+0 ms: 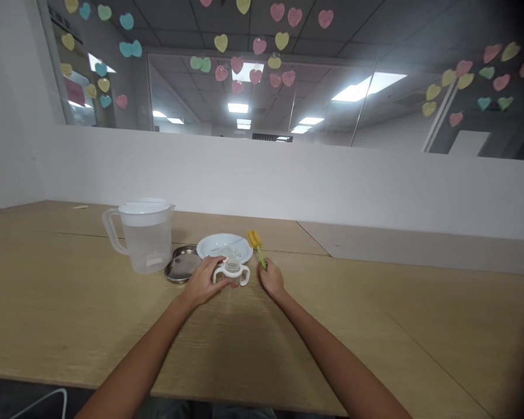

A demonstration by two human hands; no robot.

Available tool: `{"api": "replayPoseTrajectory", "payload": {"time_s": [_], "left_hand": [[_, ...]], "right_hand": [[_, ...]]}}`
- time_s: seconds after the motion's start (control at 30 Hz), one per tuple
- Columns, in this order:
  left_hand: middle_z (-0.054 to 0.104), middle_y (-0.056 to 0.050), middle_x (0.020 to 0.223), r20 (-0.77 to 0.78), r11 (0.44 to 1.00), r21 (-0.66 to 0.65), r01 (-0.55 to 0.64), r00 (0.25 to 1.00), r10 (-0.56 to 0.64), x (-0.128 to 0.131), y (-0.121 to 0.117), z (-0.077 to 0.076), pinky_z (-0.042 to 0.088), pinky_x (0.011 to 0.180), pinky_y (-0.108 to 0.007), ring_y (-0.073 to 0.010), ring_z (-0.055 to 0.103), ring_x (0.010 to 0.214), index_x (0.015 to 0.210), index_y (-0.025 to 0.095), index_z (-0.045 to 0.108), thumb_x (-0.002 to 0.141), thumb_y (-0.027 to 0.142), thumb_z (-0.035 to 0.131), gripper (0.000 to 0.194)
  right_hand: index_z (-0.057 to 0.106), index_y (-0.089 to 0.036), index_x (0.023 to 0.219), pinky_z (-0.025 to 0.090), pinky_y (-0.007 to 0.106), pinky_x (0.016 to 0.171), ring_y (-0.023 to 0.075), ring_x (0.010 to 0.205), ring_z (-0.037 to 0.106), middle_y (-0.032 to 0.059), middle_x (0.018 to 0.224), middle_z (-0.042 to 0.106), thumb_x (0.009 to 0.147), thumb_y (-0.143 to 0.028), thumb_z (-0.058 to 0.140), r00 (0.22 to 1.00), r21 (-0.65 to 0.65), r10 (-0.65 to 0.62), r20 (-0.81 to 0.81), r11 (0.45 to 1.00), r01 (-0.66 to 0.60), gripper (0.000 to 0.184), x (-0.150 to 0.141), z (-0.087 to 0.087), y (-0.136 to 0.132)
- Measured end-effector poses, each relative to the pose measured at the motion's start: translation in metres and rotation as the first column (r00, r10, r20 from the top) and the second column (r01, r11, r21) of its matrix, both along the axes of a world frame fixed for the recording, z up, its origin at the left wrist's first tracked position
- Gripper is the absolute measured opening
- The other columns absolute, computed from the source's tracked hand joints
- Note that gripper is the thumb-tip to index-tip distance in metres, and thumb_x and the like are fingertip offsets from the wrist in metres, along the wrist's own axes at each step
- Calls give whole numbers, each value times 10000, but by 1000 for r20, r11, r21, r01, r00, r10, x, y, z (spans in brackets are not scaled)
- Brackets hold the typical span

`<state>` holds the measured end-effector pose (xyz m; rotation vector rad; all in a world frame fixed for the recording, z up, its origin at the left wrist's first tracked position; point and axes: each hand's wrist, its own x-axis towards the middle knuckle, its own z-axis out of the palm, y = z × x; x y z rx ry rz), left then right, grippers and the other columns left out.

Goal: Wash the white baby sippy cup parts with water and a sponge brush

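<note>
My left hand [206, 280] grips a small clear baby bottle [233, 267] by its left side. The bottle stands upright and uncapped on the table, with a white handle ring around its neck. In my right hand [271, 278] is a bottle brush [255, 240] with a yellow sponge head and a green handle. Its head points up and away, to the right of the bottle and apart from it. Just behind the bottle sits a white bowl [204, 247] with small clear parts in it that I cannot make out.
A round metal tray [182, 265] lies left of the bowl. Farther left stands a lidded translucent pitcher [147, 238] with its handle to the left. The wooden table [375, 326] meets a white wall [266, 180] at the back, below a window with heart-shaped notes.
</note>
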<state>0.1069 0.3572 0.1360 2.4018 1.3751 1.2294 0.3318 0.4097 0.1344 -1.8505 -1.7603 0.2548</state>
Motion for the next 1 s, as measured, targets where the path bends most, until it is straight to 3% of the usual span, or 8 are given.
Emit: {"api": "replayPoseTrajectory", "payload": {"time_s": [1.0], "left_hand": [[525, -87, 1209, -88, 999, 38, 23, 996, -19, 1, -2, 4, 363, 994, -388, -225, 445, 1139, 1217, 183, 460, 827, 550, 462, 535]], "right_hand": [[539, -181, 1031, 236, 226, 587, 153, 844, 548, 49, 942, 629, 929, -335, 340, 1000, 0, 19, -6, 1000, -19, 271, 0, -1, -2]]}}
